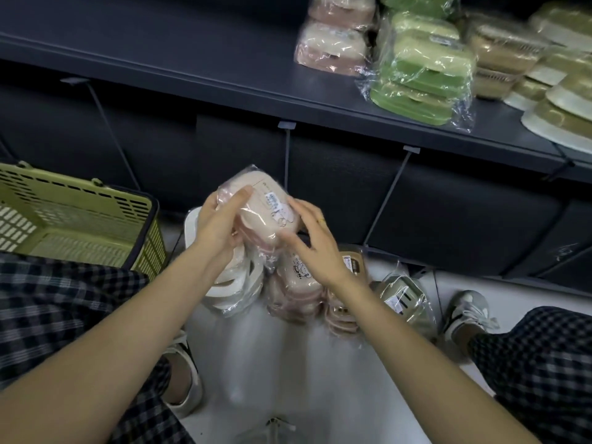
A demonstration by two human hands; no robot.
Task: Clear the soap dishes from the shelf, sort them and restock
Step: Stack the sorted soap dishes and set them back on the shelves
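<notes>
A pink soap dish (263,206) in clear wrap, with a white label, is held above the floor between my hands. My left hand (221,219) grips its left side, thumb on top. My right hand (312,238) touches its right edge with spread, slightly bent fingers. Below them on the white floor lie a stack of white dishes (237,283), pink dishes (296,293), brown dishes (350,267) and a pale green dish (405,299). On the dark shelf (192,59) stand wrapped pink dishes (333,46), green dishes (423,72) and tan dishes (506,56).
An olive-green shopping basket (77,219) stands on the floor at the left, with nothing inside. My knees in checked cloth and my shoes (469,312) flank the piles. Cream and olive dishes (563,100) crowd the shelf's right end. Price-tag holders stick out below the shelf edge.
</notes>
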